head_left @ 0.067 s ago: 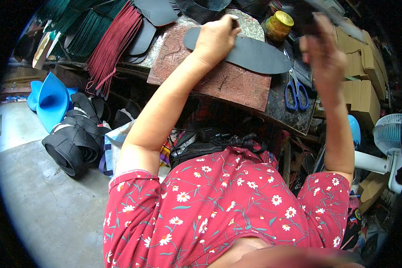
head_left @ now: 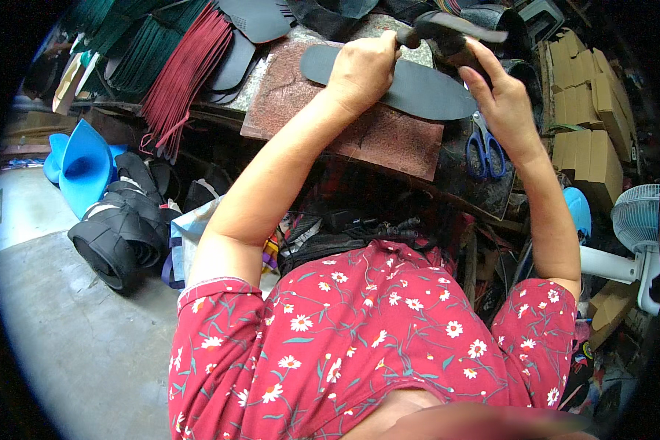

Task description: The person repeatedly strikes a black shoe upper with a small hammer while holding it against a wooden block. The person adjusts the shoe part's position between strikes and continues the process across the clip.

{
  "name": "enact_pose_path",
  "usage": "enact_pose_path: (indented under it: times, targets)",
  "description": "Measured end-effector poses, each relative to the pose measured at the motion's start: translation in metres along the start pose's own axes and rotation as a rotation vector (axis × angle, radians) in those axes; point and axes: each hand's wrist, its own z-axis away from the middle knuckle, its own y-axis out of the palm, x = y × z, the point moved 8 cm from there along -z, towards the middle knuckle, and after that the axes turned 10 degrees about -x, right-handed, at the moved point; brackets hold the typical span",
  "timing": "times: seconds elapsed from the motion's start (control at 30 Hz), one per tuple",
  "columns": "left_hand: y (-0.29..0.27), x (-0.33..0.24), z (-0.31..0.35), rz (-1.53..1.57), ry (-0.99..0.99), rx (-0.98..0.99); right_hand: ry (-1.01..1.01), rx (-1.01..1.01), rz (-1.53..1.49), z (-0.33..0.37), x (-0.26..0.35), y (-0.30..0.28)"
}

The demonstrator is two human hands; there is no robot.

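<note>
A dark grey shoe sole (head_left: 433, 94) lies flat across a reddish board (head_left: 286, 103) on the workbench. My left hand (head_left: 363, 70) is closed round a short dark punch-like tool (head_left: 398, 50) over the sole; its lower end is hidden. My right hand (head_left: 499, 92) grips a hammer (head_left: 447, 33) with a dark head, which is at the top of the tool. Whether they touch, I cannot tell. Blue-handled scissors (head_left: 484, 154) rest on the bench beside the sole's right end.
Red cords (head_left: 187, 70) and dark green cords (head_left: 150, 51) hang at the far left, near more dark soles (head_left: 253, 18). Brown cardboard boxes (head_left: 594, 95) are stacked at the right, above a fan (head_left: 634, 220). Blue sheets (head_left: 86, 169) and black rolls (head_left: 117, 235) lie at the left.
My right hand has swung the hammer down and leftward to the top of the tool. My left hand has shifted slightly to the right. The yellow-lidded jar is now hidden.
</note>
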Motion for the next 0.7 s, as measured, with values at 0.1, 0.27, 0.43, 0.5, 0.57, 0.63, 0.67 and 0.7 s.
enact_pose_path:
  times: [0.1,0.27,0.43,0.5,0.57,0.63,0.67,0.7]
  targets:
    - [-0.006,0.024,0.003,0.085,-0.232,-0.12,0.019,-0.107,0.071,0.006,-0.043,-0.002]
    - [0.02,0.064,0.019,0.702,-0.71,-0.062,0.079,-0.05,-0.326,0.001,-0.043,-0.029]
    - [0.003,0.026,0.003,0.254,-0.257,-0.072,-0.152,-0.313,-0.307,0.0,0.014,-0.061]
    - [0.003,0.003,0.0,0.106,-0.078,-0.045,-0.18,-0.266,-0.281,0.004,0.013,-0.042]
    - [0.009,-0.008,0.002,0.028,-0.02,0.021,-0.011,-0.015,-0.101,0.007,-0.017,-0.001]
    - [0.006,-0.002,0.002,0.068,-0.113,-0.032,0.067,0.0,0.011,0.01,-0.045,0.012]
    - [0.005,0.004,0.003,0.11,-0.177,-0.058,0.101,-0.03,0.074,0.013,-0.057,0.014]
    - [0.004,0.014,0.003,0.14,-0.269,-0.068,0.122,0.068,0.117,0.015,-0.065,0.025]
